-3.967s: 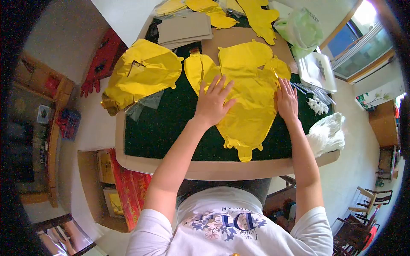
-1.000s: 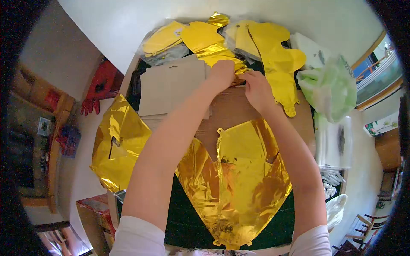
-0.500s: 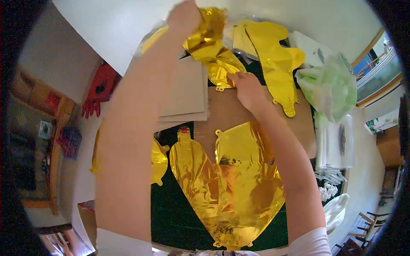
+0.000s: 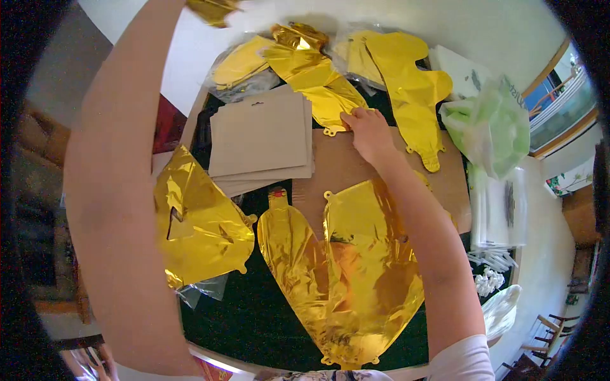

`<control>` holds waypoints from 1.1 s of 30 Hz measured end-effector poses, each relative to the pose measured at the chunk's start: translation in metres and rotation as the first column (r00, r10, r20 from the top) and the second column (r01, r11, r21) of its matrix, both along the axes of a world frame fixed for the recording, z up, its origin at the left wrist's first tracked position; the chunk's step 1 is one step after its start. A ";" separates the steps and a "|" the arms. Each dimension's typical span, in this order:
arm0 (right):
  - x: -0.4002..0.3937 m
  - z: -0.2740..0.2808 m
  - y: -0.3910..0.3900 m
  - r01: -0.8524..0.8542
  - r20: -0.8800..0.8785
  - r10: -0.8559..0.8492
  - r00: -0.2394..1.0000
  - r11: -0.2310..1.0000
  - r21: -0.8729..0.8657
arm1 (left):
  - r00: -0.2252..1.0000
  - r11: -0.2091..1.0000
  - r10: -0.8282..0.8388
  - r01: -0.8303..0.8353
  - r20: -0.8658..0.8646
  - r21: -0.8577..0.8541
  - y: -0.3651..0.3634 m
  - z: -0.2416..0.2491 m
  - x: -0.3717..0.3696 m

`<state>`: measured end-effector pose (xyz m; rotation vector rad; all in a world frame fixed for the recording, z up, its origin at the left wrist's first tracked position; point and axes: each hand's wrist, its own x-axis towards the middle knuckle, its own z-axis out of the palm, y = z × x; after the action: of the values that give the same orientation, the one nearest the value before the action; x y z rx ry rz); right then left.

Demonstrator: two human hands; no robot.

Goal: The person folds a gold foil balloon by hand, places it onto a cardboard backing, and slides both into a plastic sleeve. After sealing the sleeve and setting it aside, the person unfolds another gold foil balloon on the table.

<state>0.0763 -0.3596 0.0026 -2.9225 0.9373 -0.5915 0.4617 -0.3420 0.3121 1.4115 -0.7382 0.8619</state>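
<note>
My right hand (image 4: 372, 130) is at the lower right edge of a crumpled gold foil balloon (image 4: 318, 82), its fingers closed on the foil. That balloon's far end is bunched up, its near end flat on brown cardboard. My left forearm (image 4: 121, 178) reaches up past the top left of the view; the hand itself is cut off. Near its end, a piece of gold foil (image 4: 213, 9) shows at the top edge, partly out of view. A large flat gold foil balloon (image 4: 368, 273) lies in front of me. To its left is an A-shaped gold foil balloon (image 4: 213, 235).
Grey-beige card sheets (image 4: 260, 136) are stacked at centre left. Another flat yellow-gold balloon (image 4: 410, 89) lies at back right, beside a green-white plastic bag (image 4: 486, 127). Clear plastic sleeves (image 4: 499, 209) and white sticks (image 4: 492, 259) line the right edge. A packaged yellow piece (image 4: 241, 61) lies at back left.
My left hand has moved up and left out of view, away from the crumpled balloon, whose far end has dropped. More of the card stack and the A-shaped balloon now shows. My right hand stays put.
</note>
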 end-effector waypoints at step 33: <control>-0.084 0.128 0.250 -0.813 0.657 -0.481 0.581 -0.387 0.435 | 0.361 0.258 -0.920 0.264 0.153 0.929 0.479 -0.044 -0.373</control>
<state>-0.0081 -0.1094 0.1304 -0.6964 0.1206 -0.4227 0.0889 0.1372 0.2679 1.1809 -2.4548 0.2504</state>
